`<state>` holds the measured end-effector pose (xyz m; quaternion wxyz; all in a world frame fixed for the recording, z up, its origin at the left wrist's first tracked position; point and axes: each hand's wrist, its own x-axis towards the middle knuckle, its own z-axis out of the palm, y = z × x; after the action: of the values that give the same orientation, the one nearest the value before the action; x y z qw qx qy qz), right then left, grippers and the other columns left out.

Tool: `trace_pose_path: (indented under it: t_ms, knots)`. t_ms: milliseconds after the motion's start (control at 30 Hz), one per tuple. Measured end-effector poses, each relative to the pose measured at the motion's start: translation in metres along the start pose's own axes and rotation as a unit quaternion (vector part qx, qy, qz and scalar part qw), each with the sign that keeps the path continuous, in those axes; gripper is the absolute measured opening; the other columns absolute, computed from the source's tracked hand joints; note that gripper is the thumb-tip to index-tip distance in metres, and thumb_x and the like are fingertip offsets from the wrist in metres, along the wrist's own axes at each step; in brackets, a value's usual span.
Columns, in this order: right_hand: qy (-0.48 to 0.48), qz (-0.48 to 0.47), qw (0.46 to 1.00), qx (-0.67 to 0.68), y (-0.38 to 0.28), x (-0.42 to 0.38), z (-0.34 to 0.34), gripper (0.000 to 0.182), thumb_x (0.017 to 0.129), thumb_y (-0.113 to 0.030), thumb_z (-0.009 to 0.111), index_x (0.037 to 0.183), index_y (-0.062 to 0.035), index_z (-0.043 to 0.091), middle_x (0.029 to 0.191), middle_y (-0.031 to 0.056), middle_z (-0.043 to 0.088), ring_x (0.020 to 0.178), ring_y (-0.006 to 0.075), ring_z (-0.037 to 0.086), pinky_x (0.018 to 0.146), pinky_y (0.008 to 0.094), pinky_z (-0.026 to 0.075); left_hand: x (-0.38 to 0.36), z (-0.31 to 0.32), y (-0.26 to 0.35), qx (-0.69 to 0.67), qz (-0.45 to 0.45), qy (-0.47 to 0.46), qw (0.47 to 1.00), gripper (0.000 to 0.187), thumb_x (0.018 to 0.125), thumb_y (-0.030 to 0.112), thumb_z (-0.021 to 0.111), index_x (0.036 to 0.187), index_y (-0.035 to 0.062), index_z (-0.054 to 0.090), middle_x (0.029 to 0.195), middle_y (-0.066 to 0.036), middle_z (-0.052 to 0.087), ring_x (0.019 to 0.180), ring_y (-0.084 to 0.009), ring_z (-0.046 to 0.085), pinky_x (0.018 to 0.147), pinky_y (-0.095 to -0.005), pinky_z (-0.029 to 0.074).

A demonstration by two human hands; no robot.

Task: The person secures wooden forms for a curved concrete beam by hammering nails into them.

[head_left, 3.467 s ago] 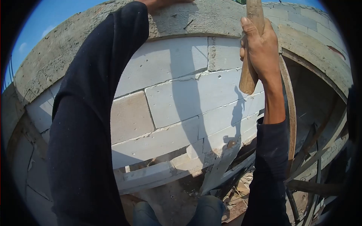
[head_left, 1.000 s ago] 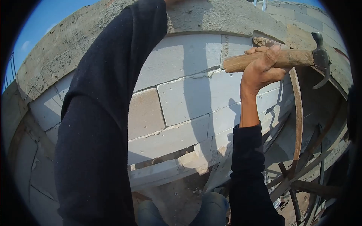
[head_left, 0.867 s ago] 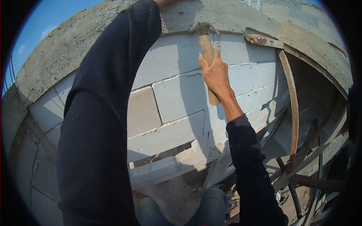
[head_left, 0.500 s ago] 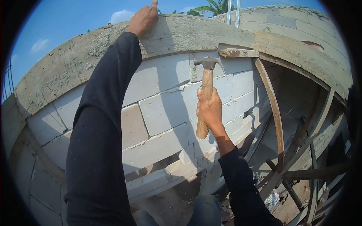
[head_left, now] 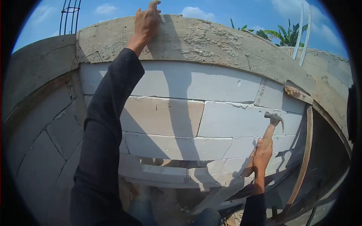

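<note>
My right hand is wrapped round the wooden handle of a claw hammer, low at the right before the pale block wall. The hammer's metal head points up, with its curved claw to the right. My left hand is raised at the top edge of the rough concrete beam that runs above the blocks. Its upper fingers stick up over the edge against the sky, bent to the right, with a gap below them.
Curved-looking timber props stand at the right below the beam. A short wooden piece juts out under it. Steel rebar rises at the upper left, and metal uprights at the upper right. A gap runs through the lower blocks.
The view has swung left, so wall and beam sit further right. My right hand has lowered with the hammer and appears further right. My left hand stays at the beam's top edge.
</note>
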<state>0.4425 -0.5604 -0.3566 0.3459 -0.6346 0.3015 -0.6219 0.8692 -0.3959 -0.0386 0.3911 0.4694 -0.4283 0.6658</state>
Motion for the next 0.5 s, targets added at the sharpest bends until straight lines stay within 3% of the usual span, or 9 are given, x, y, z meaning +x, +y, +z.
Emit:
trace_pose_path:
  t_ms: [33, 100, 233, 333, 367, 433, 467, 500]
  knots:
    - [0.010, 0.000, 0.999, 0.030, -0.004, 0.003, 0.014, 0.028, 0.095, -0.029, 0.056, 0.096, -0.0025, 0.046, 0.064, 0.0036, 0.046, 0.046, 0.0107, 0.047, 0.038, 0.0259, 0.041, -0.009, 0.007, -0.018, -0.017, 0.063, 0.048, 0.997, 0.028, 0.092, 0.009, 0.044, 0.119, 0.0128, 0.052, 0.093, -0.010, 0.071, 0.088, -0.0318, 0.067, 0.101, -0.0465, 0.036]
    - [-0.012, -0.056, 0.996, 0.065, -0.029, 0.011, 0.042, 0.031, 0.096, -0.031, 0.054, 0.102, -0.0012, 0.046, 0.064, 0.0027, 0.043, 0.045, 0.0105, 0.045, 0.041, 0.0242, 0.041, -0.009, -0.004, -0.002, -0.002, 0.001, 0.011, 1.000, 0.026, 0.091, 0.008, 0.047, 0.116, 0.0109, 0.053, 0.088, -0.010, 0.071, 0.087, -0.0309, 0.066, 0.098, -0.0426, 0.039]
    - [-0.070, -0.117, 0.972, 0.191, -0.106, 0.029, 0.128, 0.035, 0.095, -0.036, 0.055, 0.098, -0.0031, 0.046, 0.064, 0.0037, 0.046, 0.048, 0.0113, 0.050, 0.043, 0.0247, 0.044, -0.009, -0.008, -0.002, -0.094, -0.006, 0.062, 0.994, 0.025, 0.090, 0.008, 0.048, 0.114, 0.0105, 0.054, 0.087, -0.010, 0.071, 0.093, -0.0320, 0.064, 0.096, -0.0383, 0.040]
    - [-0.135, -0.142, 0.947, 0.256, -0.156, 0.052, 0.200, 0.037, 0.094, -0.040, 0.057, 0.093, -0.0045, 0.044, 0.067, 0.0046, 0.049, 0.051, 0.0120, 0.054, 0.046, 0.0264, 0.048, -0.006, -0.004, -0.011, -0.142, -0.034, 0.102, 0.984, 0.022, 0.091, 0.002, 0.044, 0.110, 0.0077, 0.052, 0.086, -0.012, 0.070, 0.077, -0.0254, 0.068, 0.080, -0.0370, 0.049]
    - [-0.141, -0.162, 0.941, 0.263, -0.169, 0.060, 0.224, 0.039, 0.093, -0.041, 0.058, 0.094, -0.0040, 0.045, 0.068, 0.0048, 0.050, 0.052, 0.0125, 0.055, 0.046, 0.0267, 0.048, -0.003, -0.003, -0.013, -0.136, -0.036, 0.101, 0.985, 0.022, 0.091, 0.002, 0.044, 0.110, 0.0077, 0.052, 0.086, -0.012, 0.070, 0.077, -0.0254, 0.068, 0.080, -0.0370, 0.049]
    - [-0.151, -0.182, 0.934, 0.268, -0.183, 0.072, 0.267, 0.042, 0.092, -0.042, 0.059, 0.094, -0.0031, 0.045, 0.069, 0.0055, 0.052, 0.054, 0.0132, 0.057, 0.048, 0.0273, 0.049, 0.001, -0.009, -0.015, -0.340, -0.129, 0.162, 0.917, 0.018, 0.095, 0.007, 0.042, 0.111, 0.0048, 0.049, 0.071, -0.010, 0.065, 0.056, -0.0227, 0.062, 0.058, -0.0350, 0.052]
    - [-0.154, -0.184, 0.933, 0.268, -0.188, 0.075, 0.282, 0.043, 0.091, -0.043, 0.060, 0.095, -0.0026, 0.046, 0.070, 0.0059, 0.053, 0.055, 0.0134, 0.058, 0.049, 0.0274, 0.050, 0.001, -0.023, -0.012, -0.338, -0.129, 0.164, 0.918, 0.018, 0.095, 0.007, 0.042, 0.111, 0.0048, 0.049, 0.071, -0.010, 0.065, 0.056, -0.0227, 0.062, 0.058, -0.0350, 0.052]
    - [-0.156, -0.186, 0.933, 0.267, -0.193, 0.073, 0.289, 0.043, 0.091, -0.043, 0.060, 0.095, -0.0026, 0.046, 0.070, 0.0059, 0.053, 0.055, 0.0134, 0.058, 0.049, 0.0274, 0.050, -0.008, -0.045, 0.001, -0.444, -0.237, 0.161, 0.849, 0.018, 0.098, 0.010, 0.038, 0.111, 0.0034, 0.048, 0.065, -0.006, 0.057, 0.051, -0.0170, 0.058, 0.050, -0.0299, 0.048]
